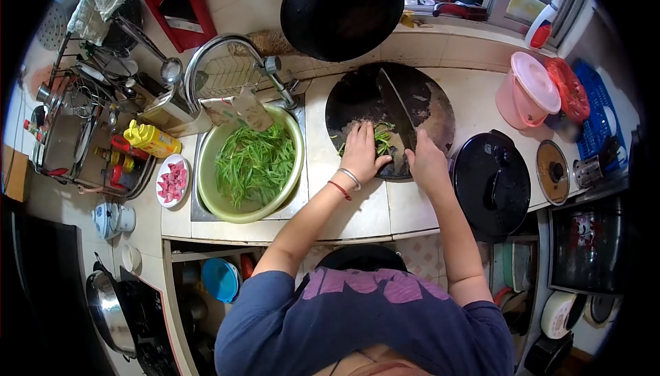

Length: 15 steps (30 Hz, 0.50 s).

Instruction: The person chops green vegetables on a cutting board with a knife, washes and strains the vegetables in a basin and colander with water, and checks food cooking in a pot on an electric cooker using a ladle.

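Observation:
A round, dark chopping board (354, 94) lies on the counter right of the sink. My left hand (364, 154) presses down on a small bunch of cut green stalks (383, 140) near the board's front, fingers bent over them and thumb out to the side. In my right hand (428, 163) is the handle of a broad kitchen knife (397, 104). Its dark blade points away from me across the board, just right of the stalks. My palm and fingers hide most of the handle.
Left of the board, a green basin (300, 183) of leafy greens (253, 163) sits in the sink under the tap (275, 77). A plate of pink meat pieces (172, 181) stands farther left. A black lidded pot (491, 183) and a pink bucket (522, 94) are on the right.

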{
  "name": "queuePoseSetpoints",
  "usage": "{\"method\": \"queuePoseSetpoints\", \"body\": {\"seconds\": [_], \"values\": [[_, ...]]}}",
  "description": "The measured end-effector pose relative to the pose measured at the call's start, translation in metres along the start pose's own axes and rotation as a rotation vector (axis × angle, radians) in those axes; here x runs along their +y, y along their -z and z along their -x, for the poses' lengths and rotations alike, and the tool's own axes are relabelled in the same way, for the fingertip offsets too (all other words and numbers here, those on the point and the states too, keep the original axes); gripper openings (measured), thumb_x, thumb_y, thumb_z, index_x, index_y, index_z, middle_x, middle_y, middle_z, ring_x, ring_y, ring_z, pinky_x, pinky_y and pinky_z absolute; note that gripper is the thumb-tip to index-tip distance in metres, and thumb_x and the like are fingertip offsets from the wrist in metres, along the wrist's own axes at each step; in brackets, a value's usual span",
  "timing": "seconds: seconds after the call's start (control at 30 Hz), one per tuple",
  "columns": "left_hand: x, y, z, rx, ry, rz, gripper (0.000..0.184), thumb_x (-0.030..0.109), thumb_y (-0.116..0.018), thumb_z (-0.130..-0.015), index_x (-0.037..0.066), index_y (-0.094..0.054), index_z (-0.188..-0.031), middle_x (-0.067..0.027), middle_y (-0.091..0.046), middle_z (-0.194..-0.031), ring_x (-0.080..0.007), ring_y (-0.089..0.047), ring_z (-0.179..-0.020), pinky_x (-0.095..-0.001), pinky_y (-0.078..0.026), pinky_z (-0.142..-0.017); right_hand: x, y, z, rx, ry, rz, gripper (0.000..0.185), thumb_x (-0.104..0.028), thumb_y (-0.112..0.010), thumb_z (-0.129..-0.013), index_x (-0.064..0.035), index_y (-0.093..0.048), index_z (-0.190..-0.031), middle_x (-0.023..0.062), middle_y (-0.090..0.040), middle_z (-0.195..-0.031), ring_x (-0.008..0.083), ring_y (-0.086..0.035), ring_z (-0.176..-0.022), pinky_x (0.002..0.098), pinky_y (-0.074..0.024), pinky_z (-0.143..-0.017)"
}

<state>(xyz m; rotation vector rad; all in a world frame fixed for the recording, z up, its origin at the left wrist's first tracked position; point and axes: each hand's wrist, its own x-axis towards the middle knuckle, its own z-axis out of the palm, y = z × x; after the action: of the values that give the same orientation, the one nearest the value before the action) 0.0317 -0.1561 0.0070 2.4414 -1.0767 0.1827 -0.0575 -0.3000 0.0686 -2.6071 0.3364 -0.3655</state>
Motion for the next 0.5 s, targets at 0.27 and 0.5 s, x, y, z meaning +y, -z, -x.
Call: {"method": "queuePoseSetpoints", "body": {"seconds": [0.27,0.5], "values": [[0.012,-0.019,-0.003,0.166,0.066,-0.049,0.055,0.018,-0.057,-0.077,-0.010,-0.036,-0.120,-0.0213,-0.044,-0.111,-0.0352,-0.040,-0.105,-0.0400,-0.034,-0.090,-0.002,0.006,0.002,-0.036,-0.021,-0.035,0.036,-0.012,-0.059,-0.077,0.0038,-0.040,-0.103,0.0256,-0.055,-0.089,0.0422,-0.053,-0.084,0.0456,-0.0431,-0.070],[0.011,-0.019,-0.010,0.191,0.125,-0.051,0.037,0.015,-0.056,-0.077,-0.004,-0.052,-0.108,-0.0138,-0.050,-0.096,-0.0297,-0.045,-0.090,-0.0374,-0.039,-0.076,-0.013,0.014,0.007,-0.053,0.041,-0.085,0.036,-0.012,-0.059,-0.077,0.0036,-0.040,-0.103,0.0260,-0.055,-0.089,0.0426,-0.053,-0.084,0.0459,-0.0431,-0.071]]}}
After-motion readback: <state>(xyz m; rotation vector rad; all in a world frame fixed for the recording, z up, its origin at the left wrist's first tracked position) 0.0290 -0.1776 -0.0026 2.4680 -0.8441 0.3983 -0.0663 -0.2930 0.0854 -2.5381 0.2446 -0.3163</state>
